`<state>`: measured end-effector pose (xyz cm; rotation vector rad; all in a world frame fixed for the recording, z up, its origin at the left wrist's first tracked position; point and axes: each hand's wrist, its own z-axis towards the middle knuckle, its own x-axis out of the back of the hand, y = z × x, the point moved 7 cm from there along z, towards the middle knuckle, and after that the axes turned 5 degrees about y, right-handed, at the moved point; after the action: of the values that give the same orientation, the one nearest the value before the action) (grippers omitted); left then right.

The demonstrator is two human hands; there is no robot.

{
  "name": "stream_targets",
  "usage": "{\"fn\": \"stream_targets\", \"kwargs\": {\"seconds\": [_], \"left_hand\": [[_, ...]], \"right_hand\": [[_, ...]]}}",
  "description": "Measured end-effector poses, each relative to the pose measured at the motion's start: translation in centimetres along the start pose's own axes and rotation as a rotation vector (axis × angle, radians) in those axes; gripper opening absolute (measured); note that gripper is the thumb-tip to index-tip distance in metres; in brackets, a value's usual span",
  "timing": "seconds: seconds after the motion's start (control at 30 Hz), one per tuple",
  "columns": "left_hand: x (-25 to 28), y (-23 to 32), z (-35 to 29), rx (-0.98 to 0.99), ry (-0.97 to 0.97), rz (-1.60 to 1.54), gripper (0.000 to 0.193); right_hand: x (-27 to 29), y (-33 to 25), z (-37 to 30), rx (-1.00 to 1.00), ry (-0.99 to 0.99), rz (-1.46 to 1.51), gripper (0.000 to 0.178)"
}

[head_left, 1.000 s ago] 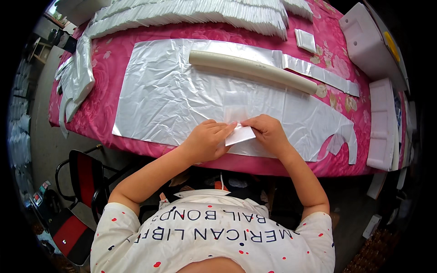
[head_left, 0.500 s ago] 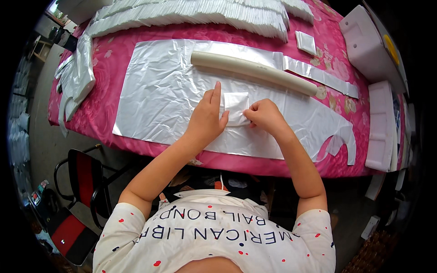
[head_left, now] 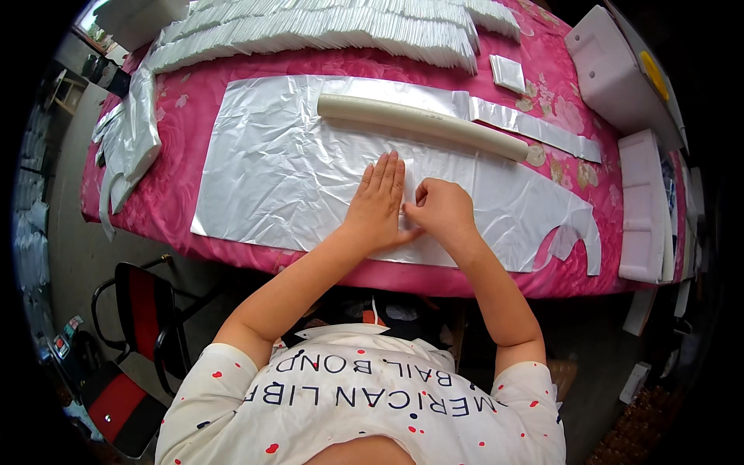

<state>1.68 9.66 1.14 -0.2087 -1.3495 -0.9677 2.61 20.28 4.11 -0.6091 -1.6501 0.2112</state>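
Left hand moved over folded packet | packet partly beneath fingers

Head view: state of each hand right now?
Left hand: open, palm down over the folded white plastic packet.
Right hand: curled at the packet's right side; grip cannot be told.

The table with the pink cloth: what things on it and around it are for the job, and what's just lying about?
Seem part of the job:
- small white piece, mostly hidden under the left hand, beside the right hand
- white sheet beneath
- tube, probably

Seem just lying about:
- red-and-black chair
- white foam box
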Motion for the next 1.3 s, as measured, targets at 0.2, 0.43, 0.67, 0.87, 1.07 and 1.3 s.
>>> {"fn": "stream_targets", "kwargs": {"seconds": [0.2, 0.43, 0.67, 0.87, 1.07, 1.3], "left_hand": [[3.4, -0.3, -1.7, -0.006, 0.195, -0.209, 0.09], [5.4, -1.9, -14.6, 0.56, -0.126, -0.956, 0.023], [2.4, -5.1, -24.2, 1.264, 0.014, -1.628, 0.024], [6.5, -5.9, -19.6, 0.917, -0.194, -0.773, 0.012], [11.9, -3.1, -13.0, 0.426, 0.132, -0.542, 0.035], [10.9, -3.5, -12.1, 0.474, 0.029, -0.583, 0.038]], "right_hand": [[1.4, -1.6, -1.0, 0.294, 0.166, -0.221, 0.034], [-4.9, -5.9, 1.2, 0.707, 0.225, -0.071, 0.057], [-11.7, -12.6, -9.9, 0.729, -0.111, 0.255, 0.062], [-9.5, -12.3, -10.6, 0.966, -0.109, 0.19, 0.027], [1.4, -4.6, -1.2, 0.741, -0.046, 0.365, 0.008], [14.0, 16.4, 18.0, 0.01, 0.57, 0.798, 0.023]]}}
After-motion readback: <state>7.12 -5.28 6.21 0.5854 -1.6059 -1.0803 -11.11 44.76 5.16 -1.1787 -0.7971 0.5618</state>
